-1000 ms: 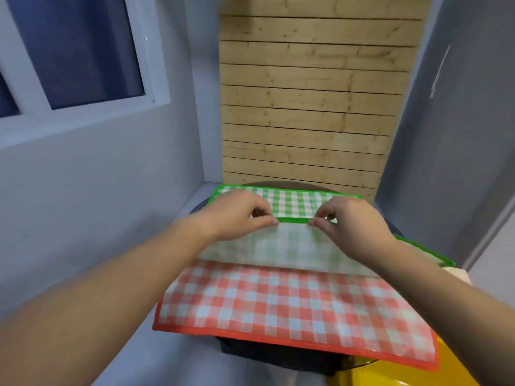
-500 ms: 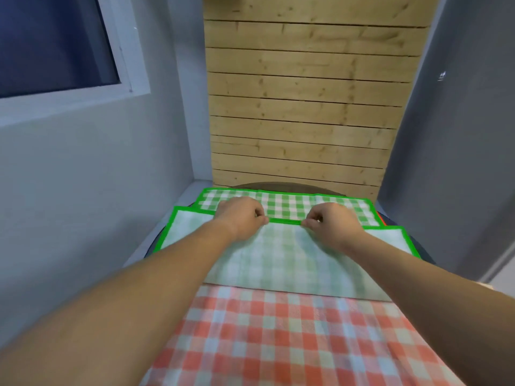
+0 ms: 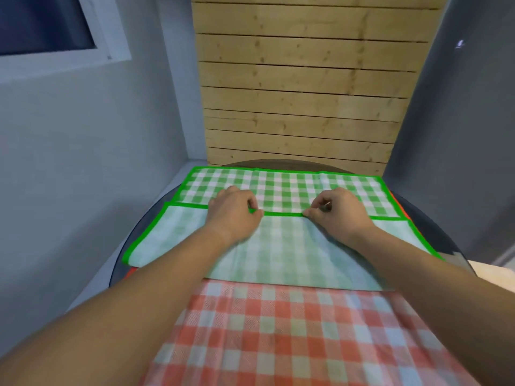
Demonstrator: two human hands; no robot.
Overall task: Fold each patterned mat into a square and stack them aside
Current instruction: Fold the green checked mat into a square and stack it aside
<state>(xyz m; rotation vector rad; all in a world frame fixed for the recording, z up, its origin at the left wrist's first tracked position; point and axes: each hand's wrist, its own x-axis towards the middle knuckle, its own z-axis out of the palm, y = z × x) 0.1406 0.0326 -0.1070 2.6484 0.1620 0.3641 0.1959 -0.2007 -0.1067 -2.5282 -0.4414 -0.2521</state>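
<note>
A green checked mat lay across the far half of a round dark table, its far border running close along the table's far edge. The near part of it was turned over onto itself, so that the paler underside faced up and its bright green border ran crosswise over the checked face, from the left side of the table to the right.

Both hands were on that turned border near the middle of the mat. The left hand lay knuckles up, its fingers curled, with the border pinched between thumb and fingertips. The right hand did the same just to the right, thumb and forefinger closed on the border. The two hands were apart, with a short stretch of green border showing between them. Both forearms reached in from the near edge.

A red checked mat was spread under the green one. It covered the near half of the table and ran out of view at the near edge; slivers of it also showed beside the green mat at the table's left and right edges.

Behind the table stood a wooden slat panel between grey walls, with a window at the upper left.
</note>
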